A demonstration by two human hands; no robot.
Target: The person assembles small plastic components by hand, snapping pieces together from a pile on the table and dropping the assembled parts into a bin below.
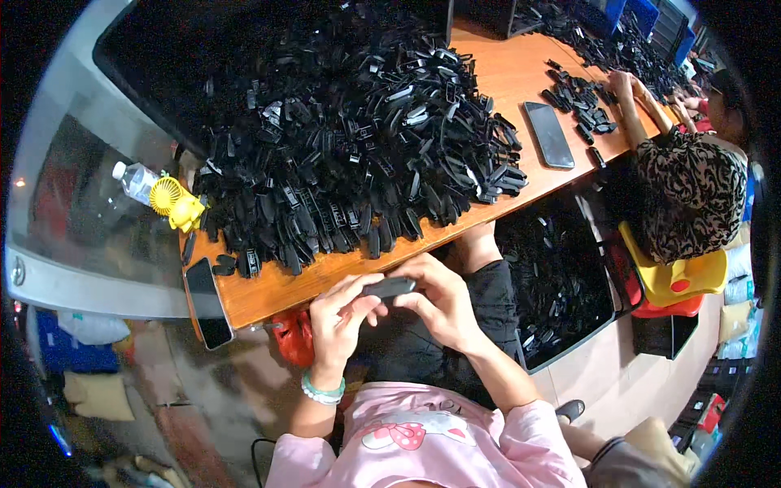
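Both hands' fingers [370, 302] pinch 1 black clip [389, 287]; floor bin [606, 281] holds clips.

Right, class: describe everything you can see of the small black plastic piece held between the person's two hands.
The small black plastic piece is a flat, oblong, matt dark part, held roughly level just below the wooden table's edge. The left hand pinches its left end and the right hand covers its right end. Finer details are too small to tell. It resembles the parts in the big black pile above.
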